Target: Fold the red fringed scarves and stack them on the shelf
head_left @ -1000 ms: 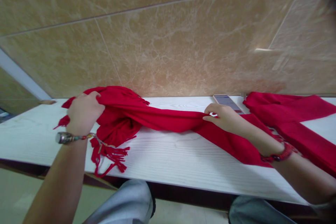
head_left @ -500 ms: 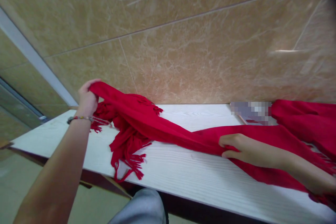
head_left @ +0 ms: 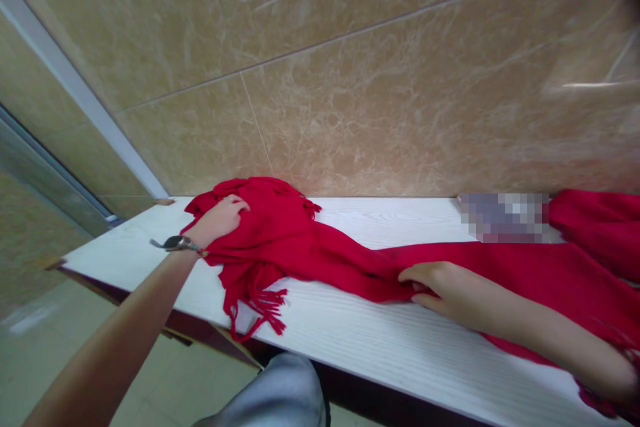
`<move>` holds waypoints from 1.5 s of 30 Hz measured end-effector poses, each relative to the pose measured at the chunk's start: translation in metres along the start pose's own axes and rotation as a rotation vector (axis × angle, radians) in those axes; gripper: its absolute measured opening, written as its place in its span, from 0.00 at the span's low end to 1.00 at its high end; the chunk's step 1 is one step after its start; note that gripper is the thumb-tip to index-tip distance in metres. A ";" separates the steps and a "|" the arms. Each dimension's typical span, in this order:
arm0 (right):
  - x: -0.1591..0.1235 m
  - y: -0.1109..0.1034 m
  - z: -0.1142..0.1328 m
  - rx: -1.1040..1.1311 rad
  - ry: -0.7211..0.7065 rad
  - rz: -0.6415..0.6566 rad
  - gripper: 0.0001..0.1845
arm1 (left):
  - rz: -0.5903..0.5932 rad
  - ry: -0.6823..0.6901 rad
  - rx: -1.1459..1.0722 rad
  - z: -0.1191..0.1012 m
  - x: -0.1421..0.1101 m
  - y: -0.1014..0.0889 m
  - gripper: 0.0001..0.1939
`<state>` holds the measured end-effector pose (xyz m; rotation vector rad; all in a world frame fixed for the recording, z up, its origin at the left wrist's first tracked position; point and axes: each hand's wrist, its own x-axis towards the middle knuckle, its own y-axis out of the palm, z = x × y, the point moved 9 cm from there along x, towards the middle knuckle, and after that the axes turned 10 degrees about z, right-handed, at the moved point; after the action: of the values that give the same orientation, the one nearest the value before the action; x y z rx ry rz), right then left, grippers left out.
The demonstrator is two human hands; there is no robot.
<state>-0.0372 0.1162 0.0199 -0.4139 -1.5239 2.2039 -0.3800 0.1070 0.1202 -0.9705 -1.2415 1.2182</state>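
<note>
A long red scarf (head_left: 280, 227) with fringed ends lies across the white tabletop, bunched at the left and stretching to the right. My left hand (head_left: 223, 217), with a bracelet or watch at its wrist, lies on the bunched left part, its fingers laid over the fabric rather than wrapped round it. Around the middle of the scarf, my right hand (head_left: 433, 283) pinches an edge between thumb and fingers. Fringe hangs loose toward the table's front edge below the left bunch. More red fabric (head_left: 595, 213) lies at the far right, running out of the picture.
A flat, blurred-out object (head_left: 505, 217) lies against the wall beside the right-hand fabric. The marbled tile wall (head_left: 360, 100) rises directly behind the white table (head_left: 375, 217). A knee (head_left: 285, 387) is below the front edge.
My left hand has lowered its lifted scarf fold onto the left bunch, moving right and down, and its grip has loosened. My right hand still pinches the middle. The view has shifted slightly.
</note>
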 end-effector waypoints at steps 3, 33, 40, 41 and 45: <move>0.003 -0.004 0.001 -0.036 0.001 -0.075 0.16 | 0.094 0.397 0.010 -0.102 0.010 0.013 0.17; -0.044 0.001 0.038 -0.244 -0.337 -0.292 0.13 | 0.154 1.030 -0.081 -0.284 -0.066 0.040 0.16; -0.041 0.000 0.032 -0.065 -0.220 -0.290 0.10 | 0.098 1.069 -0.110 -0.295 -0.071 0.041 0.13; -0.040 0.000 0.030 -0.038 -0.188 -0.281 0.09 | 0.106 1.077 -0.097 -0.297 -0.072 0.042 0.14; -0.042 -0.002 0.035 -0.129 -0.240 -0.315 0.11 | 0.144 1.080 -0.026 -0.296 -0.071 0.048 0.06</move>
<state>-0.0170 0.0677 0.0343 0.0566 -1.7265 1.9696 -0.0880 0.0711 0.0269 -1.4647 -0.3272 0.5797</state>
